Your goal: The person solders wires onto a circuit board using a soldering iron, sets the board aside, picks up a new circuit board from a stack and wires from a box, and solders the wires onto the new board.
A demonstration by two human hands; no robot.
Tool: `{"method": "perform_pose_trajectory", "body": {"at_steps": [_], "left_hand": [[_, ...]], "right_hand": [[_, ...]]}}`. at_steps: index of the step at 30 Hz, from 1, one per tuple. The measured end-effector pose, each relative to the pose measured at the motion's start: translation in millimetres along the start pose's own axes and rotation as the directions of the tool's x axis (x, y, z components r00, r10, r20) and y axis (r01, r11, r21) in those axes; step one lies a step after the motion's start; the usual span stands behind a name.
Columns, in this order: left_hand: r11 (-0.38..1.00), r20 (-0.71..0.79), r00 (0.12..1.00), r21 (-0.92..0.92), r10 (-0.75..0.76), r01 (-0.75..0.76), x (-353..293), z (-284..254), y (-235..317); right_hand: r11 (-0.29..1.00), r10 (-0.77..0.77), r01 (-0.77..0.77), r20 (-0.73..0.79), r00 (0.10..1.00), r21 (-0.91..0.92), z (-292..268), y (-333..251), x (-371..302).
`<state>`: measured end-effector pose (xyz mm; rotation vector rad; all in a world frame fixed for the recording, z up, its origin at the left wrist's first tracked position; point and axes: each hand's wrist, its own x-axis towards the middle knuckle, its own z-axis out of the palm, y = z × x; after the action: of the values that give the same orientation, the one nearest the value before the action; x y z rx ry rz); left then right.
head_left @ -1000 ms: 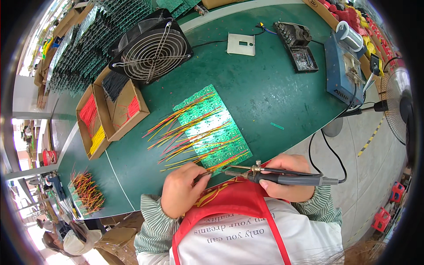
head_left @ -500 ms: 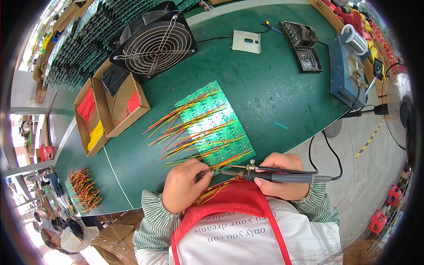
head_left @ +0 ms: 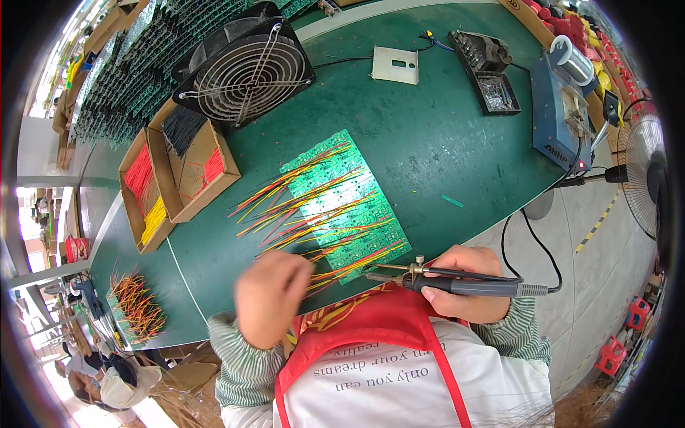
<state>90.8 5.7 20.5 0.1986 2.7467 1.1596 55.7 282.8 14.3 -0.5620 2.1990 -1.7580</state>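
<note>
A green circuit board panel (head_left: 346, 207) lies on the table in front of me, with rows of red, yellow and black wires (head_left: 267, 207) reaching out over its left edge. My right hand (head_left: 471, 285) is closed round the grey handle of a soldering iron (head_left: 467, 287). A thin metal feed tube is fixed along the iron, and the tip points left, close to the panel's near corner. My left hand (head_left: 271, 296) is raised beside the near wires, apart from the panel. Motion smears its fingers, so whether they hold anything is unclear.
Cardboard boxes (head_left: 182, 207) with red, yellow and black wires stand on the left, below a black fan (head_left: 250, 71). A wired board (head_left: 135, 307) lies far left. At the right are a blue soldering station (head_left: 560, 125), a solder spool (head_left: 572, 60) and a black tray (head_left: 497, 93).
My left hand has moved left and away from the wires at the panel's near edge. The soldering iron has shifted slightly right in my right hand.
</note>
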Motion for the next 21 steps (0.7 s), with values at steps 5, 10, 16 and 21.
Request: {"method": "perform_pose_trajectory", "body": {"at_steps": [5,10,16,21], "left_hand": [[0.981,-0.196,0.98,0.186,-0.02,0.057,-1,-1,22],[0.998,0.039,0.999,0.059,0.027,-0.03,8,28,16],[0.998,0.078,0.997,0.06,0.018,-0.023,14,30,14],[0.998,0.105,0.994,0.061,0.012,-0.019,17,29,13]], "right_hand": [[0.999,-0.015,0.014,-0.016,1.0,-0.034,-6,1,-5],[0.999,-0.022,0.019,-0.07,0.997,-0.042,-8,2,-7],[0.999,-0.005,0.003,-0.067,0.998,-0.035,-6,5,-4],[0.999,0.02,-0.02,-0.013,1.0,-0.046,-9,3,0]]}}
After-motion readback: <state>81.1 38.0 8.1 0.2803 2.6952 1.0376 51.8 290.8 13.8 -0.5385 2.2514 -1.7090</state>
